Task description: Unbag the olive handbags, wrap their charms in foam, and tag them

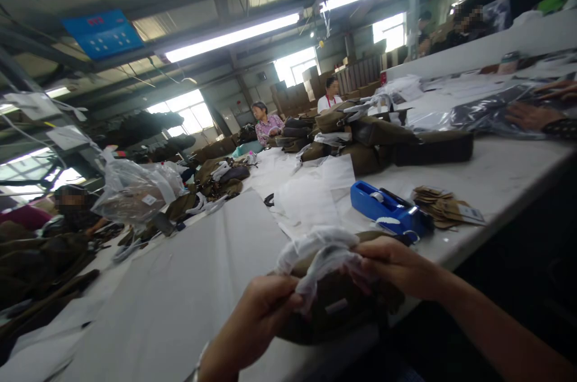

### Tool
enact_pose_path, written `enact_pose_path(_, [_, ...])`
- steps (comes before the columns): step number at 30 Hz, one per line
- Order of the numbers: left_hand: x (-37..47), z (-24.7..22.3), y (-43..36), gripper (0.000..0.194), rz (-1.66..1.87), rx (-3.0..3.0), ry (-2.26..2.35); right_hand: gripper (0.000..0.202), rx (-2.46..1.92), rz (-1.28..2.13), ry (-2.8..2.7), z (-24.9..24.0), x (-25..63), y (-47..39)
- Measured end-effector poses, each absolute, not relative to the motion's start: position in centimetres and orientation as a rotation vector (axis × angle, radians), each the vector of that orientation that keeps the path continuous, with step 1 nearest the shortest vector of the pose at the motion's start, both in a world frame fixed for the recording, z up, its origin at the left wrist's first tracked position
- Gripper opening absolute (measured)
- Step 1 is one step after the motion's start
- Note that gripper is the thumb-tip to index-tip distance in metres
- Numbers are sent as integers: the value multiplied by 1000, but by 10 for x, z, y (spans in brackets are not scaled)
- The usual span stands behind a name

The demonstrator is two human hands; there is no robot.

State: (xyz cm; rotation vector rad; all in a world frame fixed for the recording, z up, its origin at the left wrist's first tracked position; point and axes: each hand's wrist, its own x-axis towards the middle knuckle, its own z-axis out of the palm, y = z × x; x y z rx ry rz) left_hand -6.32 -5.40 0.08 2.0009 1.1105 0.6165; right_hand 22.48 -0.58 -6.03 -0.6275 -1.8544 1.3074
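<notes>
A dark olive bag [333, 316] sits at the near edge of the table, directly before me. Its handles are wrapped in thin white tissue [318, 247]. My left hand [259, 319] is closed, thumb and fingers pinching one end of the wrapped handle. Across from it, my right hand [394, 265] grips the other end of the handle; some of its fingers are hidden behind the tissue. Just beyond my right hand stands a blue tape dispenser [383, 205], with a pile of brown card tags [439, 208] beside it.
White paper sheets [180, 292] cover much of the table. Stacked olive bags [378, 142] lie farther back, more bags [216, 181] to the left. A clear plastic bag [135, 190] hangs at left. A co-worker's hands [529, 115] rest on a plastic-wrapped item [487, 109] at right.
</notes>
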Motion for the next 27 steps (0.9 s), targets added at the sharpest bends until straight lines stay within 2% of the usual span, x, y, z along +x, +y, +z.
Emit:
enact_pose_path(2, [-76, 3, -50, 62, 523, 1675, 969, 55, -527, 1655, -1777, -61, 232, -1])
enact_pose_path(3, [-79, 2, -48, 68, 559, 1557, 949, 57, -498, 1721, -1711, -62, 233, 1])
enact_pose_path(6, [-76, -1, -50, 75, 732, 1562, 987, 57, -474, 1610, -1603, -66, 228, 4])
enact_pose_path(8, [-69, 2, -60, 67, 872, 1782, 1174, 52, -531, 1429, -1612, -68, 222, 1])
enact_pose_path(11, [-54, 13, -80, 35, 1273, 2063, 1606, 38, -686, 1131, -1672, -69, 216, -7])
enact_pose_path(13, [-44, 22, -86, 32, 1399, 2224, 1661, 31, -740, 924, -1719, -69, 214, -12])
enact_pose_path(16, [-26, 33, -78, 46, 1153, 2397, 1465, 21, -689, 611, -1737, -69, 210, -18])
enact_pose_path(20, [-10, 43, -59, 40, 744, 2270, 1361, 18, -591, 254, -1595, -72, 204, -27])
enact_pose_path(22, [-8, 45, -56, 51, 563, 2189, 1366, 19, -554, 119, -1550, -72, 203, -31])
enact_pose_path(25, [-10, 45, -57, 65, 317, 2056, 1341, 25, -547, 30, -1542, -71, 205, -35])
enact_pose_path(27, [-13, 44, -59, 70, 209, 1926, 1270, 30, -522, 127, -1596, -69, 207, -35])
